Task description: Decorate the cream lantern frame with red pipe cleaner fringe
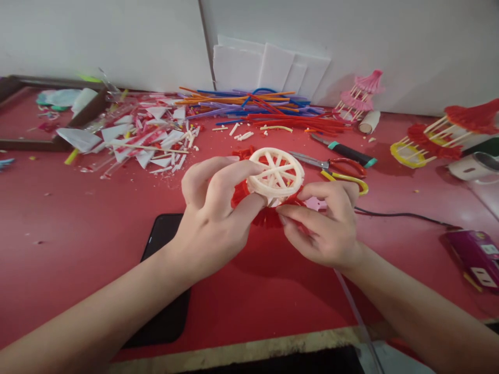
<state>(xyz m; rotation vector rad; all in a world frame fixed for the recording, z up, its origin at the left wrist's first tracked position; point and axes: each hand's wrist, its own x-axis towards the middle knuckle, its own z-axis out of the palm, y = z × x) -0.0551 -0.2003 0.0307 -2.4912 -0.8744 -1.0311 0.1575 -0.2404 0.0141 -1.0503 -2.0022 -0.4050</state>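
A cream ring with crossing spokes (276, 172), like a small wheel, tops a craft piece that has a red frilled skirt (268, 217) below it. My left hand (218, 202) is closed on the ring, its fingers over the left rim and its thumb beneath. On the right underside, my right hand (325, 223) pinches the red frill close to the ring with thumb and fingertips. The piece is held above the red table (241, 306). Part of a pink piece (316, 203) shows behind my right fingers. The piece's inside is mostly hidden.
Pliers (345, 165), a cutter (346, 153) and yellow-handled scissors (354, 183) lie behind my right hand. Coloured sticks (257, 104) and scraps (136, 135) line the back. A black phone (163, 311) is under my left forearm. Red (448, 132) and pink (360, 93) tiered models stand right.
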